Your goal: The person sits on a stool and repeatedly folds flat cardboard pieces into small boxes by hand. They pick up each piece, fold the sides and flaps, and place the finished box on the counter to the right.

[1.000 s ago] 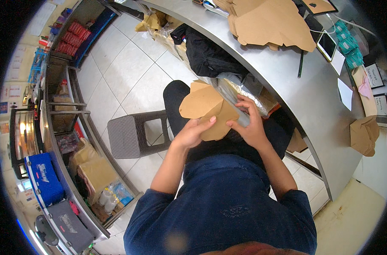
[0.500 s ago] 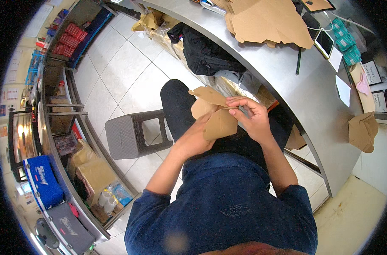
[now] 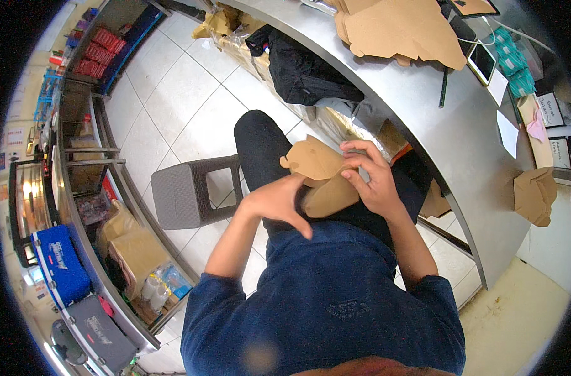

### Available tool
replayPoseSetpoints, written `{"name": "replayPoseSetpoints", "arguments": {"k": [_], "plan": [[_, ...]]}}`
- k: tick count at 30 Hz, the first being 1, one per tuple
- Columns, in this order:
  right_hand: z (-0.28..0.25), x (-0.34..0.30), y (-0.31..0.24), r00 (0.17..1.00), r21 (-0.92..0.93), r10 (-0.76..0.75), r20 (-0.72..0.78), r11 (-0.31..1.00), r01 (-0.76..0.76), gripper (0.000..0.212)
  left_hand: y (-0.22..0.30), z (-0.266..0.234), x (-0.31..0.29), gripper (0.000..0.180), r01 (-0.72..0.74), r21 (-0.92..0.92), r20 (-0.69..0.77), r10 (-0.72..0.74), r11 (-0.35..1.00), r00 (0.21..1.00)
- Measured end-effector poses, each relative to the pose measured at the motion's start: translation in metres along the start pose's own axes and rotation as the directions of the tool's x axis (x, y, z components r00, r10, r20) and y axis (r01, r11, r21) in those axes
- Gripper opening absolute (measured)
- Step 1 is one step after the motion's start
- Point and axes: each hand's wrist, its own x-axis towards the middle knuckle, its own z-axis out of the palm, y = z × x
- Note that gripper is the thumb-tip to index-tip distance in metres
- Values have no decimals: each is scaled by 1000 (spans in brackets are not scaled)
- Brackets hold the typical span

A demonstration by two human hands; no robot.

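Observation:
A brown cardboard takeout box, partly folded with its flaps standing up, is held above my lap. My right hand pinches its right edge between thumb and fingers. At the box's left side is my left hand, its thumb spread away from the fingers. The left fingertips are partly hidden at the box's edge, and I cannot tell whether they touch it.
A stack of flat brown cardboard blanks lies on the metal counter, near a phone. One folded box sits at the counter's right end. A grey stool stands to my left, beside shelves.
My left hand has come off the box's front panel, moving left and spreading its thumb. The box has tilted and its flaps have shifted, while my right hand still grips its edge.

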Motion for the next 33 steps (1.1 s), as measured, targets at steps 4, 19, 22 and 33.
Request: {"name": "replayPoseSetpoints", "arguments": {"k": [4, 19, 22, 33], "plan": [[11, -7, -1, 992, -52, -118, 49, 991, 121, 17, 0, 16, 5, 53, 228, -694, -118, -421, 683, 899], [41, -12, 5, 898, 408, 356, -258, 883, -233, 26, 45, 53, 38, 53, -195, -839, -498, -569, 509, 654], [40, -15, 14, 918, 454, 334, -213, 866, -210, 31, 54, 46, 35, 55, -205, -886, -429, -566, 416, 704], [34, -6, 24, 914, 629, 402, -51, 724, -283, 58, 54, 41, 28, 54, -206, -939, -310, -416, 276, 855]]}}
